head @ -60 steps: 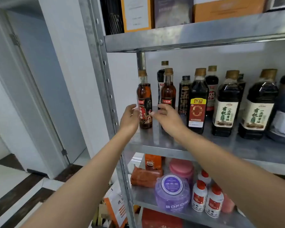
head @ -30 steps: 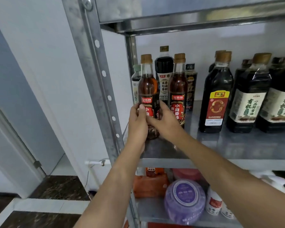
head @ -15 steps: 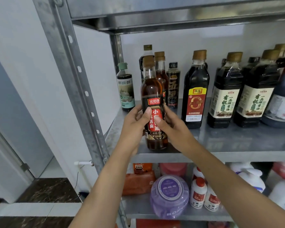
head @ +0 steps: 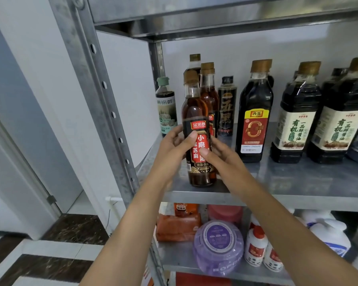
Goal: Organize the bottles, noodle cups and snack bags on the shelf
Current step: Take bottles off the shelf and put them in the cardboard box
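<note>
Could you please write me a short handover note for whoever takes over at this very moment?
The left hand and the right hand both grip the front sesame oil bottle, upright at the front edge of the middle shelf.
Its twin bottle stands right behind; the vinegar bottle and soy sauce bottles line up to the right.
Done: those bottles stand in a row.
Left: probably place the held bottle, then sort the orange packs on the lower shelf.

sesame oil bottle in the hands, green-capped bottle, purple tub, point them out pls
sesame oil bottle (head: 194,112): head view, amber body above the label.
green-capped bottle (head: 167,115): head view, its pale label.
purple tub (head: 217,237): head view, middle of its round lid.
</note>
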### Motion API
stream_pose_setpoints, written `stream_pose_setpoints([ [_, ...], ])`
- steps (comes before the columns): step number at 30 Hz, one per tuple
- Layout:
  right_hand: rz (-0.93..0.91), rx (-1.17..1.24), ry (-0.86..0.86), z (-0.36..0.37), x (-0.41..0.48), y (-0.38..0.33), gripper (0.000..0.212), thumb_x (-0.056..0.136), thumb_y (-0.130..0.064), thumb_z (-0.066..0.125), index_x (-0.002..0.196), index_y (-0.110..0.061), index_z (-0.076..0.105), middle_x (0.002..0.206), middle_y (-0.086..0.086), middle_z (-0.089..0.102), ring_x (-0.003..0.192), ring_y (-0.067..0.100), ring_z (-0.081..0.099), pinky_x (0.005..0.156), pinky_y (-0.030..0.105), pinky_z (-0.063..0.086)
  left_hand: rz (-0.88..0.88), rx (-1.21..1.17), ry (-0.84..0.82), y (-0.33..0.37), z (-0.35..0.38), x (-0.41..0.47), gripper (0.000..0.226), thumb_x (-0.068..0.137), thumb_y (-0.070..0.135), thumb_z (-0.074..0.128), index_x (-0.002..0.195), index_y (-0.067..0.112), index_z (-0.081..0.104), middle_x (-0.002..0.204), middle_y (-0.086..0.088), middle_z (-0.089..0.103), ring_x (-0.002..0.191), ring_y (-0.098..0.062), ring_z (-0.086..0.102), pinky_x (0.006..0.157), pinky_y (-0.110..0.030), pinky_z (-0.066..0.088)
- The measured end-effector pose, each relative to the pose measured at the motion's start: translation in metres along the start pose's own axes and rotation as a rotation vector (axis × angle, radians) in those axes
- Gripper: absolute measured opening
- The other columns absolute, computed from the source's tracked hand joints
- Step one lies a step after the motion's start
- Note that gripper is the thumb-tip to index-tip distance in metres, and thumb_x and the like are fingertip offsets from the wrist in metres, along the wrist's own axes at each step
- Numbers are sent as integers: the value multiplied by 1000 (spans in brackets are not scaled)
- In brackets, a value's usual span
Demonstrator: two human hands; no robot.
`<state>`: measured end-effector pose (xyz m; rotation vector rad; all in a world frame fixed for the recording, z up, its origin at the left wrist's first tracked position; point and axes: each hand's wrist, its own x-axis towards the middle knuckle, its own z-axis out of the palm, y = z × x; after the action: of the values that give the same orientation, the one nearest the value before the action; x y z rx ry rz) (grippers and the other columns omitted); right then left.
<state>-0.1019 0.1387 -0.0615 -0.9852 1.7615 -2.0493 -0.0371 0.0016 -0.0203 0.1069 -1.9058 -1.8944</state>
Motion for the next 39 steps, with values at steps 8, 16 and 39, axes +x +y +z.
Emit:
stream_pose_setpoints([
  [8,-35,-25,12,-3,0,1,56,87,-35,65,140,-34,48,120,-14,71,116,5,65,100,28,50,23,104,41,13,4,12,45,81,25,81,123,18,65,111,-2,74,100,-14,72,80,-25,57],
  [16,-56,-43,23,-3,-1,1,42,98,-17,59,138,-29,52,118,-8,73,114,10,67,95,29,55,74,106,99,9,6,13,40,79,15,84,115,13,68,106,-9,75,99,-25,73,90,-42,59],
  [39,-8,-167,-65,5,-8,-6,82,72,-39,74,143,-45,34,133,-20,49,116,-9,56,100,22,51,-30,93,123,14,-11,8,54,84,31,78,132,18,56,111,-2,73,87,-9,74,66,-18,58],
])
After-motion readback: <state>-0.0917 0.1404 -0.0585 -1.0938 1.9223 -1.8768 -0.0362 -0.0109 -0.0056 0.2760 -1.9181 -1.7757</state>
